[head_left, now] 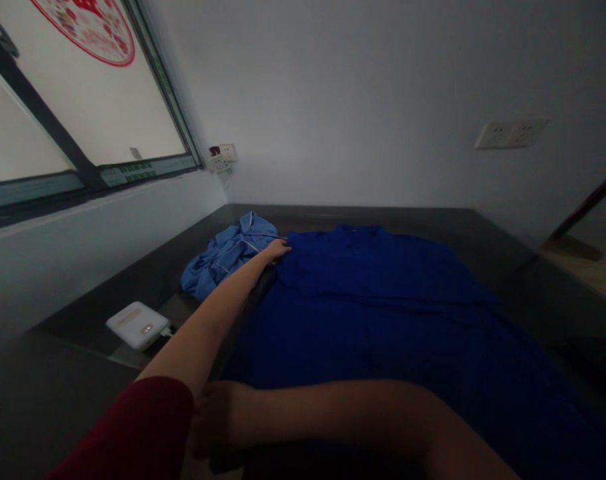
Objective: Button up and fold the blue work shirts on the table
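Observation:
A dark blue shirt (373,267) lies spread out, its collar toward the wall and its body reaching down to the lower right. My left hand (279,249) is stretched far forward to the shirt's upper left corner, its fingers closed on the fabric edge there. Across the bottom of the view comes my right forearm, with my right hand (213,417) close beside my left arm near the shirt's lower left side. That hand is in deep shadow and its fingers are hidden.
A crumpled lighter blue garment with pale piping (227,250) lies left of the shirt. Nearer on the dark surface (417,217) is a white power bank (137,325) with a cable. Wall sockets (511,134) and a window (83,100) border the area.

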The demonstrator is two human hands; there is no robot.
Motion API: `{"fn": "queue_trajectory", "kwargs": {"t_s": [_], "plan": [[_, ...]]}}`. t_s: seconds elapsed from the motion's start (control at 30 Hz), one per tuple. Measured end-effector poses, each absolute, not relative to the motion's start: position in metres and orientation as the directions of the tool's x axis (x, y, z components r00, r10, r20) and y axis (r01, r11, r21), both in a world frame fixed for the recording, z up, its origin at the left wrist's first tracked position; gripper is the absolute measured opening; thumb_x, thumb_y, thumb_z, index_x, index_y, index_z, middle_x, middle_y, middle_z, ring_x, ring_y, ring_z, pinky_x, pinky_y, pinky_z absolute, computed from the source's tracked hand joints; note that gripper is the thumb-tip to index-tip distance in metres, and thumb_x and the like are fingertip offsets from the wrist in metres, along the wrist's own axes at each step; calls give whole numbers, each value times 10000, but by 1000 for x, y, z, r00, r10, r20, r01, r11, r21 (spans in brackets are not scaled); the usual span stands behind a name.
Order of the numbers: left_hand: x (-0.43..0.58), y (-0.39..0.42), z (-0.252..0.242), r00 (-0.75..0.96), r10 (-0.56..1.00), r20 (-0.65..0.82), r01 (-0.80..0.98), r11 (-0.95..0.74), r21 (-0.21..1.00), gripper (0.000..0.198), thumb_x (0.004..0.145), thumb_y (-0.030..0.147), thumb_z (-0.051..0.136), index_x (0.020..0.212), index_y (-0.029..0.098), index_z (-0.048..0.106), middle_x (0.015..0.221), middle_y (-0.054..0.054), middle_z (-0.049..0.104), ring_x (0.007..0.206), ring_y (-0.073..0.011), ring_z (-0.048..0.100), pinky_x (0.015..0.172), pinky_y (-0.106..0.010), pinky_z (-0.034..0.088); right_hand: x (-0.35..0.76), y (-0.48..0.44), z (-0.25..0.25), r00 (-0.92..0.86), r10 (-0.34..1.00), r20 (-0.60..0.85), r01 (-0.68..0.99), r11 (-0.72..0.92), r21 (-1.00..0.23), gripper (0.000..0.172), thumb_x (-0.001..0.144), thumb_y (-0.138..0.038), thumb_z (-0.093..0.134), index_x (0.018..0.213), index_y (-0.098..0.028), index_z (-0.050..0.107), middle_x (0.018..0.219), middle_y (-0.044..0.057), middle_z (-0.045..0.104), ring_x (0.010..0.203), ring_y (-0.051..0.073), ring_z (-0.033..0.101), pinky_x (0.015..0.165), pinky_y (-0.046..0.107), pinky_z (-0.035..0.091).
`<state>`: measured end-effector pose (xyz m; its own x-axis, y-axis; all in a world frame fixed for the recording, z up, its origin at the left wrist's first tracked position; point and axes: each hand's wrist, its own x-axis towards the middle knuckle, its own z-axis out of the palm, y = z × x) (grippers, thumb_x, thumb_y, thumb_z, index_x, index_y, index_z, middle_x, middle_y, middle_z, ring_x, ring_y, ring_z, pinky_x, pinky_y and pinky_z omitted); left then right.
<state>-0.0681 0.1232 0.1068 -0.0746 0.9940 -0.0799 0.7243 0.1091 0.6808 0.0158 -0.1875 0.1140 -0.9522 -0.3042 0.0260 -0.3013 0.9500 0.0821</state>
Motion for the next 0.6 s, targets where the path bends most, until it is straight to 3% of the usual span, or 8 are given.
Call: {"fn": "queue_trajectory", "kwargs": {"t_s": [0.13, 0.27, 0.43, 0.6], "plan": [[-66, 125, 118, -78, 995, -67, 700, 103, 707, 126, 726, 250, 655, 766, 130, 647, 644, -14, 639, 624, -140, 591, 555, -199, 433, 57, -165, 144, -948, -285, 139, -268, 955, 127, 234, 921, -143, 417, 837, -195, 628, 899, 38, 698, 878, 188, 583, 733, 338, 394], [-58, 127, 129, -100, 994, -43, 674, 100, 731, 118, 730, 240, 651, 780, 137, 621, 616, 1, 607, 585, -123, 561, 528, -194, 402, 115, -152, 184, -958, -166, 232, -138, 982, 132, 202, 929, -125, 412, 855, -186, 590, 783, 16, 675, 837, 174, 535, 805, 353, 348], [-40, 133, 146, -104, 993, -52, 615, 105, 781, 131, 749, 275, 621, 725, 150, 591, 463, 33, 474, 449, -113, 483, 453, -216, 344, 204, -151, 228, -970, 65, 236, 82, 995, 60, 153, 911, -118, 461, 893, -174, 602, 802, 16, 678, 905, 179, 538, 807, 337, 356], [0, 143, 165, -53, 999, -9, 503, 34, 864, 110, 789, 258, 540, 799, 160, 589, 439, 44, 411, 431, -108, 463, 444, -216, 359, 287, -181, 236, -879, 346, 329, 373, 928, 20, 290, 939, -125, 379, 960, -234, 647, 706, 25, 673, 891, 185, 563, 741, 304, 410]]}}
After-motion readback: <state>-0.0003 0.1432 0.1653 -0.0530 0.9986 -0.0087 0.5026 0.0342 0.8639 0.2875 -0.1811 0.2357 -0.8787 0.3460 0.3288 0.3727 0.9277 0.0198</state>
